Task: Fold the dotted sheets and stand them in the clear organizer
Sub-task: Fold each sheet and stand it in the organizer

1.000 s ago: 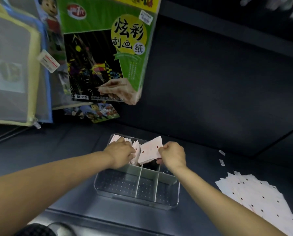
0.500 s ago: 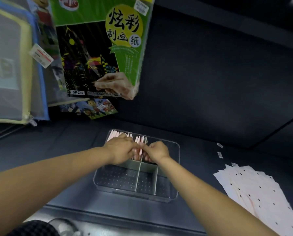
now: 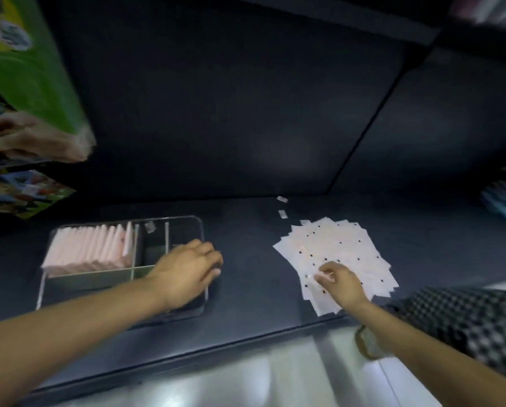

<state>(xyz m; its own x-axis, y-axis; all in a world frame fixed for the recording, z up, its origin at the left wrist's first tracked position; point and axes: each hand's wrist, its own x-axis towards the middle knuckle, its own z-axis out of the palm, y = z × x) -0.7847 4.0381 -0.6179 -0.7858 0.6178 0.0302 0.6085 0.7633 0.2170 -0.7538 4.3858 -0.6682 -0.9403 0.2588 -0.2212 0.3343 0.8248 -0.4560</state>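
A dark worktop (image 3: 246, 289) filled the middle of the frame. At lower left sat one clear organizer (image 3: 184, 221), its upper-left compartment packed with a row of folded sheets (image 3: 90, 251) standing upright, too blurred to count. The left hand (image 3: 187, 271) lay over the organizer's right side, fingers loosely curled, grasping nothing visible. At right centre, one fanned pile of dotted sheets (image 3: 334, 248) lay flat; the right hand (image 3: 340, 284) rested on it, pinching a sheet's edge. Two small scraps (image 3: 282, 213) lay above the pile.
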